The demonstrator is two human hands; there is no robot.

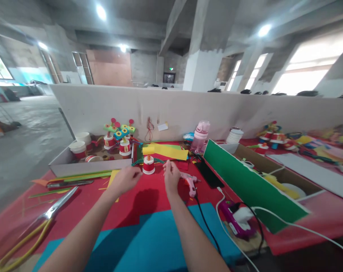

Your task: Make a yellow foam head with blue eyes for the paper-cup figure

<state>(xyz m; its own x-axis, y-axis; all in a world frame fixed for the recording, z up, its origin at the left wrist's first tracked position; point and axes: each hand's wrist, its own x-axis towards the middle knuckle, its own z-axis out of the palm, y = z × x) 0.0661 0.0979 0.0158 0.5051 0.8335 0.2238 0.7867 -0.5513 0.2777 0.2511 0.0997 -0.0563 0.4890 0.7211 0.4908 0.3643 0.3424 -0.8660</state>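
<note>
Workspace seen from the head camera: the bench point(86, 193), covered in red, backs onto a white partition point(171, 107); a blue sheet point(151, 238) lies along its near edge; at right stands a green-sided box point(245, 181), at left a shallow white box point(95, 165) holding cups and finished-looking figures. Yellow-handled scissors point(50, 212) lie at near left; a pink bottle point(201, 136) stands by the partition, a dark phone point(209, 174) beside the green-sided box. Left hand point(128, 178) and right hand point(171, 174) flank the cup figure point(149, 165) — upright at bench centre, with green coiled arms; the fingers of both are bent, but whether their tips meet or clamp on the coils cannot be told; a pink glue gun point(190, 183) lies just beside the right hand.
</note>
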